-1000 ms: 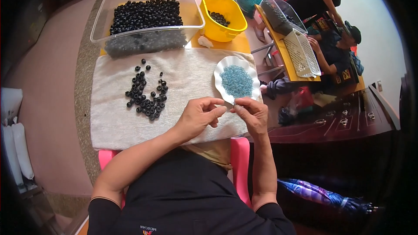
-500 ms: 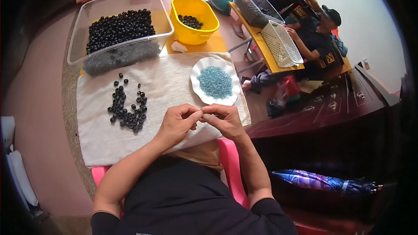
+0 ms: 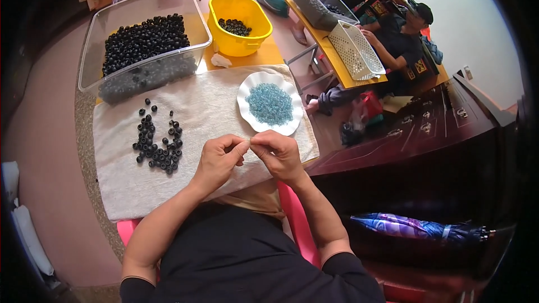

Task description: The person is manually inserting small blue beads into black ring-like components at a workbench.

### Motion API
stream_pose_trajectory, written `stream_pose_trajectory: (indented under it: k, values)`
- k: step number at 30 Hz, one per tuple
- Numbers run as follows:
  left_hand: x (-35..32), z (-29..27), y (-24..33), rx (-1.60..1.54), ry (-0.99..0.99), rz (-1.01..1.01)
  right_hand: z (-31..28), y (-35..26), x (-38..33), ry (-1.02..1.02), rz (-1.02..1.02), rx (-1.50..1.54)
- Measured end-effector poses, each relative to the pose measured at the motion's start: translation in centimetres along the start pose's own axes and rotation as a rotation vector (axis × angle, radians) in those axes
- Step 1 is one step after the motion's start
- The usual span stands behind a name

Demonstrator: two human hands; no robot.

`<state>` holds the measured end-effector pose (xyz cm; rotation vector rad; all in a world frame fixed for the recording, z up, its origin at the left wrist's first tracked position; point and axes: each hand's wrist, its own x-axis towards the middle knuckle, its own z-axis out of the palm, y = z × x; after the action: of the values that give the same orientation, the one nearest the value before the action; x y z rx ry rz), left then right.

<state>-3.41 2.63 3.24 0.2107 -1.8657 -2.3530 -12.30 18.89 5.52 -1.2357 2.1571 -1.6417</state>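
My left hand [image 3: 220, 159] and my right hand [image 3: 279, 154] meet fingertip to fingertip over the front part of a white towel [image 3: 202, 98]. Both are closed in a pinch; whatever lies between the fingertips is too small to make out. Just beyond my right hand stands a white wavy-rimmed plate [image 3: 242, 105] heaped with small clear-blue beads [image 3: 269, 104]. To the left of my hands, a loose group of black round pieces with holes [image 3: 163, 156] is scattered on the towel.
Behind the towel stand a clear plastic bin [image 3: 90, 73] of many black pieces and a yellow tub [image 3: 241, 47] holding some more. A crumpled tissue [image 3: 220, 60] lies by the tub. Right, two people work at another table [image 3: 351, 81] with a white basket [image 3: 359, 56]. A folded umbrella [image 3: 415, 228] lies lower right.
The view has shifted slightly, so the table and its contents sit a little further left. My hands remain pinched together, with the fingertips now meeting more closely in line.
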Motion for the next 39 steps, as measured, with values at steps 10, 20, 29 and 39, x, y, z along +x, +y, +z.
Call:
stream_pose_trajectory:
  k: [10, 20, 29, 39]
  values:
    - [0.2, 0.0, -0.2, -0.081, -0.019, -0.057, 0.2, -0.6, 0.4, 0.068, -0.284, -0.273]
    - [0.3, -0.2, -0.4, -0.319, -0.058, -0.198, 0.4, -0.3, 0.4, 0.066, -0.366, -0.357]
    - [0.1, 0.2, -0.4, -0.344, -0.046, -0.181, 0.8, 0.9, -0.4, 0.087, -0.150, -0.066]
    - [0.4, 0.0, -0.9, -0.239, -0.071, -0.100, 0.1, 1.3, -0.4, 0.020, 0.063, 0.090]
